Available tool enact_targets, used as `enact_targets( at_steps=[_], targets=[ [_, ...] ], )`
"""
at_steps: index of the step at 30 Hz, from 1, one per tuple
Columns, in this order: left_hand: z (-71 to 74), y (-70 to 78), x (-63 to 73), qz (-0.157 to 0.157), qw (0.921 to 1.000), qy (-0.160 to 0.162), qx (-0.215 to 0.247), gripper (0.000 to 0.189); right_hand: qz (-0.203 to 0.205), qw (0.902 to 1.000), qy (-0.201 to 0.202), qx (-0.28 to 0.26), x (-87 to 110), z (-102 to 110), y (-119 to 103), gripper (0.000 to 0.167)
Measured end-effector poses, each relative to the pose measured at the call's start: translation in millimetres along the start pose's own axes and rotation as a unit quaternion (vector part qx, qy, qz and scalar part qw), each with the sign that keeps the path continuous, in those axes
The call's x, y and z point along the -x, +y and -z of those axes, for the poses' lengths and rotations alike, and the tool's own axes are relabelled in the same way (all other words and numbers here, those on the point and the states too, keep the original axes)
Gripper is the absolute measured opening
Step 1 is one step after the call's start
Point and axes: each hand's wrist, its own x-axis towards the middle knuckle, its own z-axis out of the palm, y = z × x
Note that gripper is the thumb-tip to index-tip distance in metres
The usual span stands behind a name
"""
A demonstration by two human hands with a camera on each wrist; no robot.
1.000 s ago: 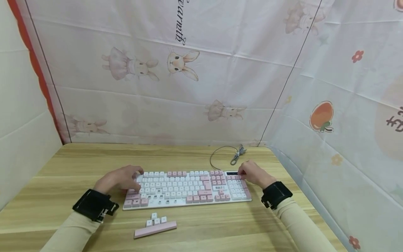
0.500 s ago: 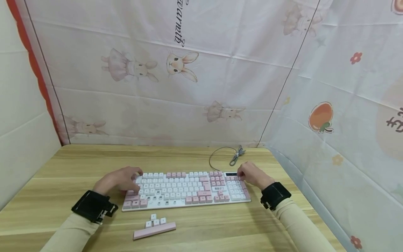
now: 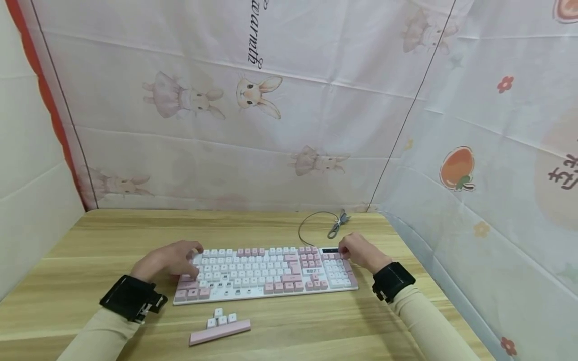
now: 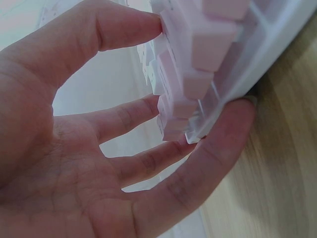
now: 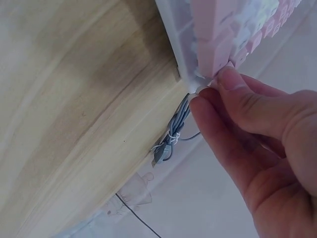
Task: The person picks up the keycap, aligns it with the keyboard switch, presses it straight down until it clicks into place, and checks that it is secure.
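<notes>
A white and pink keyboard [image 3: 253,273] lies on the wooden table, with several switches bare of keycaps along its lower left rows. My left hand [image 3: 173,258] grips its left end. In the left wrist view the thumb [image 4: 131,25] lies on the keys while another finger [image 4: 218,148] reaches the keyboard's edge from outside. At the far right corner, my right hand [image 3: 361,250] pinches the keyboard between thumb and fingers, as the right wrist view shows closely. In front of the keyboard lie a long pink spacebar keycap [image 3: 220,333] and several loose white keycaps [image 3: 222,321].
A grey cable [image 3: 334,228], tied in a bundle, lies behind the keyboard near its right end. Printed cloth [image 3: 217,150] with rabbits hangs along the table's back edge, and more cloth [image 3: 492,200] stands on the right. A white panel [image 3: 36,150] borders the left.
Both hands keep their hold on the keyboard's ends. The whole head view has shifted slightly, so everything appears a little further left and, mostly, lower.
</notes>
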Motion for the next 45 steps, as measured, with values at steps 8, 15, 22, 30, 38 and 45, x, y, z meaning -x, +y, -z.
enact_targets(
  at_steps=[8,15,22,30,38,45],
  targets=[
    [-1.2,-0.7,-1.1,-0.001,1.0000,0.000,0.008,0.070,0.004,1.0000,0.000,-0.001,1.5,-0.5,1.4,0.022],
    [-0.4,1.7,-0.6,0.001,1.0000,0.002,0.004,0.070,0.004,1.0000,-0.002,0.001,1.9,1.1,0.6,0.021],
    [-1.1,2.0,-1.3,0.007,0.9999,0.002,0.010,0.070,0.001,0.9999,-0.005,0.013,1.8,-0.3,0.8,0.019],
    [-5.0,-2.2,-1.3,0.015,0.9998,0.000,0.014,0.071,0.026,0.9996,0.000,0.013,3.4,-4.0,0.7,0.017],
    [-4.1,-2.3,-1.3,0.006,0.9998,0.003,0.019,0.067,0.019,0.9996,-0.009,0.017,2.5,-1.4,0.5,0.018],
    [-3.8,-1.8,-0.9,0.002,0.9998,0.011,0.019,0.067,0.036,0.9991,0.002,0.021,3.1,0.1,3.6,0.014]
  ],
)
